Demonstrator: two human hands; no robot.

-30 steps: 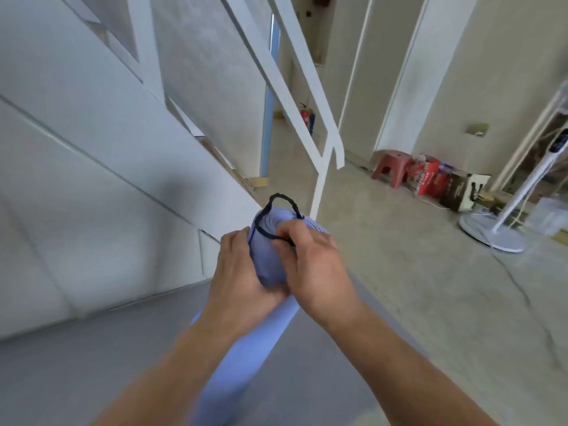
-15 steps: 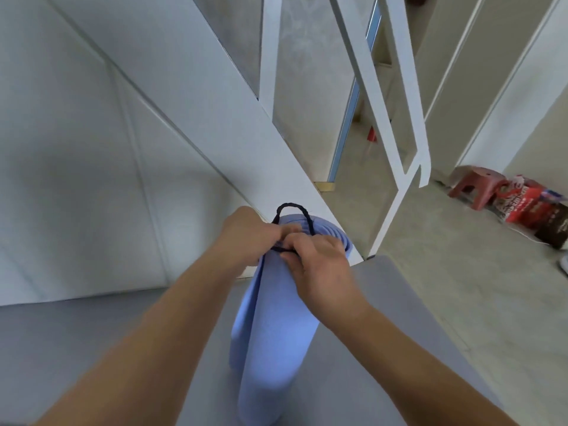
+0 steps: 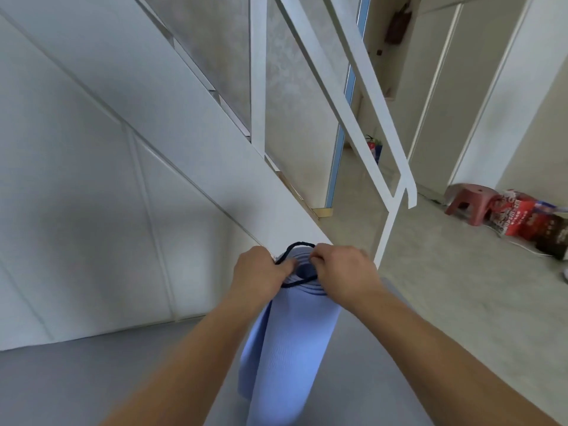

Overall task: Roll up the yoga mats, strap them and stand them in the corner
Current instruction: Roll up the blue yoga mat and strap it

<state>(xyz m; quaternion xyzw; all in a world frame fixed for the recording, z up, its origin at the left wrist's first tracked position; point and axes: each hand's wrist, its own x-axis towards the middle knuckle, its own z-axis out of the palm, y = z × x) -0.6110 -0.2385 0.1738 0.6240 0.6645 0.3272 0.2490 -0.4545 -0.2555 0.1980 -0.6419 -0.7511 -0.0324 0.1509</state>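
I see left hand (image 3: 261, 273) and right hand (image 3: 345, 272) pinching the black strap (image 3: 301, 243), now spread wider over the blue mat (image 3: 292, 348) top; strapping likely starting.

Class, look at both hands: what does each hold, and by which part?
The left hand and the right hand each pinch one side of the black strap loop, at the top end of the rolled blue mat.

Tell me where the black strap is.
In the head view, the black strap loops over the top end of the rolled blue yoga mat, low centre, held between the left hand and right hand.
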